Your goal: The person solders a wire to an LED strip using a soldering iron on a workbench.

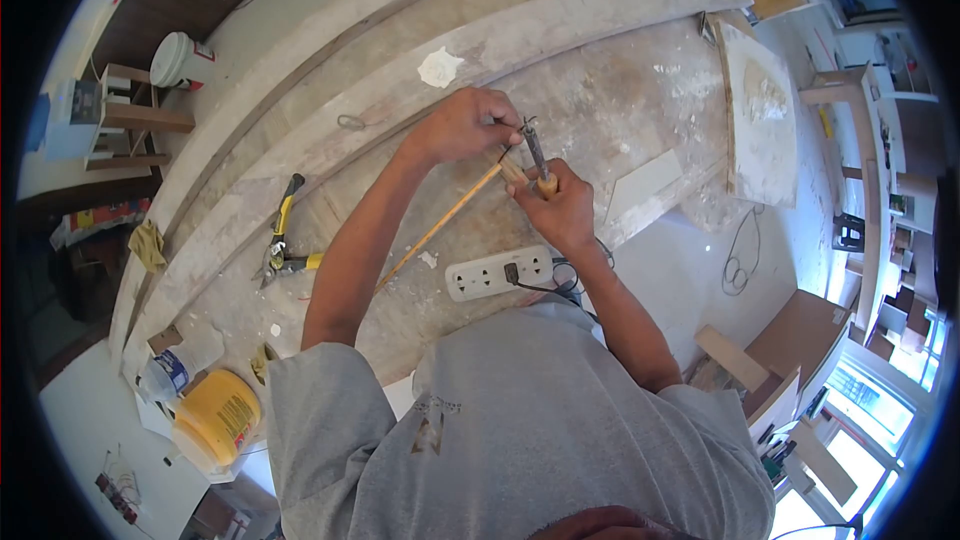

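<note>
My left hand (pixel 470 127) is closed in a pinch on a thin dark wire (pixel 504 153), close to the metal end of the tool. In my right hand (pixel 562 202) is a soldering iron (pixel 535 150) with a pale wooden handle; its metal shaft points up and away from me, the tip near my left fingertips. A long, thin yellow strip (pixel 445 220) runs from just under the hands down to the left, partly hidden by my left forearm. A small piece of wood (pixel 515 172) shows between the hands.
Nearer me lies a white power strip (pixel 482 278) with a black plug and cable. A hammer (pixel 284 220) and yellow-handled snips (pixel 290 265) lie left. Long curved boards (pixel 400 90) cross the worktable. A yellow tub (pixel 222 415) stands lower left; a pale panel (pixel 640 187) lies right.
</note>
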Demonstrator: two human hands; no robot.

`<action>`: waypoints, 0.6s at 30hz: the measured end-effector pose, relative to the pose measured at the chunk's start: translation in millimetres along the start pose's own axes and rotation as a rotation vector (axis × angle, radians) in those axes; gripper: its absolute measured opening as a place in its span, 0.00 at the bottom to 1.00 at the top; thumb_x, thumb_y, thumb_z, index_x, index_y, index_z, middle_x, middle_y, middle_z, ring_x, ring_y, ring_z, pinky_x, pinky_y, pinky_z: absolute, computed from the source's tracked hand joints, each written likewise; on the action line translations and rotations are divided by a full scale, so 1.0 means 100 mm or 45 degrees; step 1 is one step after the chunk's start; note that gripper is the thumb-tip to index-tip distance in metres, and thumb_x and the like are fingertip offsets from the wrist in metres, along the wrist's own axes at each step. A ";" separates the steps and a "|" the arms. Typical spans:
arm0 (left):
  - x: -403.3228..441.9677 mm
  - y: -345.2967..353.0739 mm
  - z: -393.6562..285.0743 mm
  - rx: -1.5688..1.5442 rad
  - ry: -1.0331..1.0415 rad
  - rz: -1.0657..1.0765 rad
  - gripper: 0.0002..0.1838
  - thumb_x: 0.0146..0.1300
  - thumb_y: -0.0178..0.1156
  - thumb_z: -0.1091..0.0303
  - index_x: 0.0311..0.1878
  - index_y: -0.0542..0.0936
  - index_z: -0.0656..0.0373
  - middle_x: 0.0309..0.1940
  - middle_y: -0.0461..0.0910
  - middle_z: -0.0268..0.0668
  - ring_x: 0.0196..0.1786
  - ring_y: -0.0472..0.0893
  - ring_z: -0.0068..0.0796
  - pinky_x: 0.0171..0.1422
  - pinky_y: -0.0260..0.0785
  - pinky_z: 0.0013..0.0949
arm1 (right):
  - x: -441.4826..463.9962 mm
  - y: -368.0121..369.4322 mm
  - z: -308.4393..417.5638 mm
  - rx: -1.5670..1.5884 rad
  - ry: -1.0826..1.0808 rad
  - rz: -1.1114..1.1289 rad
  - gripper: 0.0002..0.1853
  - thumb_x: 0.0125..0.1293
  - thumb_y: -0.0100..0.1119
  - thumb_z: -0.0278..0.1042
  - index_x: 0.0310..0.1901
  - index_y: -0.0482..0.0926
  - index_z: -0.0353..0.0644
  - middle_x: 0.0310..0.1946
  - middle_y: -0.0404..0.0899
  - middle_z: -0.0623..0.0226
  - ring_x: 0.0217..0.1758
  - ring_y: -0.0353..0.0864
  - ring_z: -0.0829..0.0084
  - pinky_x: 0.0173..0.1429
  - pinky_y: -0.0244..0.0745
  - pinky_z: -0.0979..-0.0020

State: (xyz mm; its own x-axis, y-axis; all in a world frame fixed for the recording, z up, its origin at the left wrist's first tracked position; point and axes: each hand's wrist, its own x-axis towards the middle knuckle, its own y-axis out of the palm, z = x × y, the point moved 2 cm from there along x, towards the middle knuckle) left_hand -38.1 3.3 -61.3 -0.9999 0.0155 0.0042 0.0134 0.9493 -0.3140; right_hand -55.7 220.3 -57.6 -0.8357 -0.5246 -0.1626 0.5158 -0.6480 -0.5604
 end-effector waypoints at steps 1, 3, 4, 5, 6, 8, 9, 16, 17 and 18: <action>-0.05 -0.03 -0.02 -0.051 0.088 -0.089 0.06 0.60 0.74 0.73 0.39 0.89 0.63 0.36 0.87 0.37 0.41 0.84 0.28 0.48 0.75 0.35 | 0.00 0.00 0.01 -0.002 -0.002 0.000 0.18 0.58 0.80 0.40 0.38 0.81 0.37 0.18 0.79 0.62 0.20 0.80 0.70 0.31 0.76 0.64; -0.20 -0.10 -0.15 -0.102 0.176 -0.180 0.06 0.61 0.73 0.73 0.40 0.88 0.63 0.37 0.87 0.37 0.42 0.84 0.26 0.49 0.76 0.34 | -0.01 -0.01 0.04 -0.020 -0.009 0.009 0.18 0.58 0.80 0.41 0.38 0.81 0.37 0.17 0.78 0.62 0.20 0.79 0.69 0.30 0.76 0.64; -0.34 -0.18 -0.24 -0.278 0.118 -0.302 0.06 0.65 0.70 0.74 0.43 0.87 0.64 0.41 0.87 0.36 0.46 0.84 0.25 0.53 0.75 0.34 | -0.01 -0.01 0.03 -0.019 -0.009 0.009 0.18 0.58 0.80 0.41 0.38 0.81 0.37 0.17 0.78 0.62 0.20 0.79 0.69 0.30 0.76 0.64; -0.49 -0.24 -0.29 -0.454 0.058 -0.422 0.06 0.68 0.67 0.76 0.46 0.86 0.65 0.45 0.88 0.35 0.51 0.84 0.25 0.57 0.75 0.34 | 0.00 -0.01 0.03 -0.019 -0.021 0.006 0.18 0.59 0.79 0.41 0.37 0.81 0.37 0.17 0.78 0.61 0.20 0.79 0.68 0.30 0.76 0.64; -0.65 -0.25 -0.30 -0.455 0.057 -0.417 0.06 0.68 0.67 0.76 0.46 0.86 0.65 0.45 0.88 0.35 0.51 0.84 0.25 0.57 0.75 0.34 | -0.01 -0.01 0.02 -0.019 -0.030 0.004 0.18 0.59 0.79 0.41 0.37 0.80 0.37 0.17 0.78 0.61 0.20 0.80 0.68 0.31 0.76 0.64; -1.03 -0.27 -0.30 -0.294 -0.109 -0.650 0.07 0.69 0.69 0.72 0.45 0.85 0.66 0.38 0.88 0.37 0.46 0.83 0.19 0.50 0.76 0.31 | -0.01 0.00 0.00 -0.020 -0.047 -0.001 0.18 0.59 0.79 0.41 0.36 0.80 0.37 0.17 0.78 0.61 0.20 0.80 0.67 0.31 0.76 0.64; -1.22 -0.20 -0.35 -0.167 -0.256 -0.586 0.06 0.69 0.68 0.72 0.44 0.84 0.65 0.38 0.88 0.37 0.45 0.83 0.20 0.50 0.76 0.30 | -0.01 0.01 0.01 -0.019 -0.069 -0.004 0.18 0.59 0.79 0.41 0.36 0.79 0.38 0.18 0.78 0.60 0.20 0.80 0.66 0.31 0.76 0.64; -1.93 0.45 -0.04 -0.253 -0.651 -0.316 0.05 0.69 0.66 0.73 0.42 0.83 0.65 0.30 0.83 0.33 0.34 0.79 0.21 0.41 0.73 0.32 | -0.03 0.09 0.00 0.005 -0.155 0.007 0.17 0.59 0.79 0.40 0.36 0.80 0.39 0.19 0.80 0.59 0.22 0.83 0.61 0.32 0.77 0.62; -1.94 0.43 -0.06 -0.252 -0.646 -0.328 0.05 0.69 0.66 0.73 0.42 0.83 0.65 0.30 0.83 0.33 0.34 0.79 0.21 0.41 0.73 0.32 | -0.03 0.09 0.00 -0.019 -0.141 0.015 0.17 0.59 0.78 0.40 0.36 0.80 0.39 0.20 0.80 0.59 0.23 0.83 0.61 0.33 0.78 0.62; -1.94 0.42 -0.09 -0.318 -0.648 -0.353 0.05 0.69 0.66 0.73 0.41 0.83 0.65 0.29 0.82 0.33 0.33 0.79 0.20 0.40 0.73 0.31 | -0.04 0.09 0.00 -0.043 -0.123 0.019 0.16 0.59 0.78 0.39 0.36 0.80 0.39 0.20 0.80 0.60 0.23 0.83 0.61 0.33 0.78 0.62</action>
State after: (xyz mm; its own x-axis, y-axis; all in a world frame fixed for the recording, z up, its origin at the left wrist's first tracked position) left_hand 156.8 42.7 -66.3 -0.8445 -0.3349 -0.4180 -0.3070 0.9421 -0.1346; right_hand -47.6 216.7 -61.5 -0.8049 -0.5862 -0.0928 0.5201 -0.6214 -0.5860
